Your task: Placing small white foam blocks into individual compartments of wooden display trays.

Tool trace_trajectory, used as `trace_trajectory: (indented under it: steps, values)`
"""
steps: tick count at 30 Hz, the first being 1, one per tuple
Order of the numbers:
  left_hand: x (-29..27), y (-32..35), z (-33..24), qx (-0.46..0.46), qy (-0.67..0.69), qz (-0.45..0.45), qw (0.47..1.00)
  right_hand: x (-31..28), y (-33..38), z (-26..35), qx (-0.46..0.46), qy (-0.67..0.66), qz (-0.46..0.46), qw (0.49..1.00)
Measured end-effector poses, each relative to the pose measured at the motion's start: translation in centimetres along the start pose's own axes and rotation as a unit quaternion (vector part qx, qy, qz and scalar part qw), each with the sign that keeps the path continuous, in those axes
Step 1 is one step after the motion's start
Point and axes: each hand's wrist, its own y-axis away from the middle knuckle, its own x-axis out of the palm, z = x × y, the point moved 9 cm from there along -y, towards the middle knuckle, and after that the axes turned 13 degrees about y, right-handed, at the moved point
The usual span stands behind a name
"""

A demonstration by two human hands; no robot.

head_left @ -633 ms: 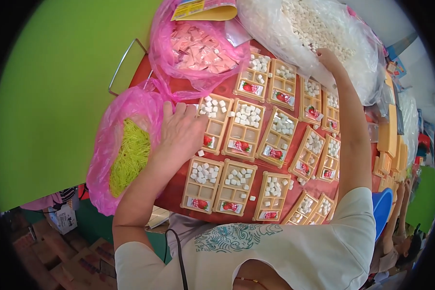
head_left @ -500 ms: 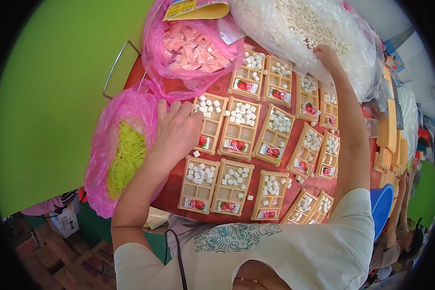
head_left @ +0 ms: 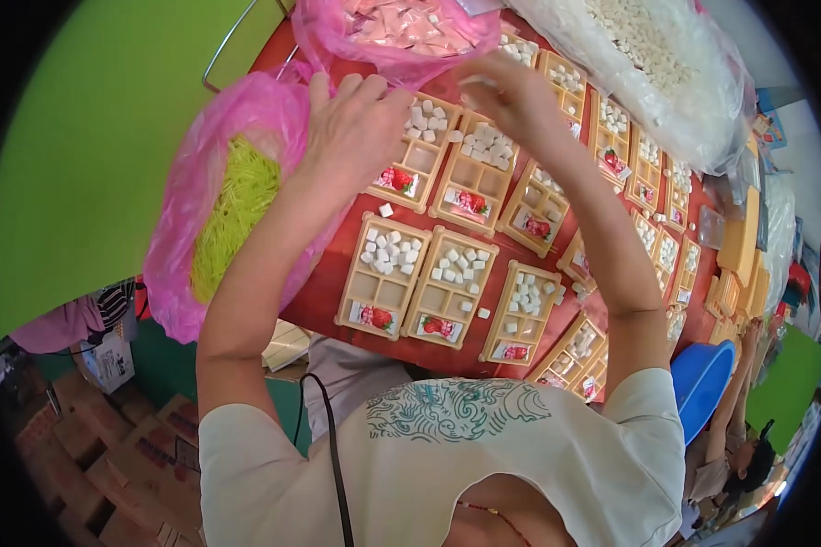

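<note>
Over a glossy red bench (head_left: 327, 290), has the left hand (head_left: 360, 132), bent-fingered, at the left edge of a tan, rectangular, divided tray (head_left: 417, 159); cannot tell its grip, with the palm hidden. Has the right hand (head_left: 513, 91) near the far end of the matching tray alongside, with fingers curled near something white, too blurred to tell whether held. Shows, inside the first tray, small white cubes (head_left: 427, 120) beyond a strawberry-printed packet (head_left: 398, 179).
</note>
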Motion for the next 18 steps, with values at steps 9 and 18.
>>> trace_trajectory:
  steps: [9,18]
  values:
    - [-2.6,3.8,-1.2,0.007,0.114,-0.008,0.993,1.9,1.0,2.1,-0.002,-0.013,-0.001,1.0]
    - [0.5,1.8,-2.0,0.054,0.114,0.05,0.991,-14.2,2.8,-18.4,0.342,-0.043,-0.256,0.903]
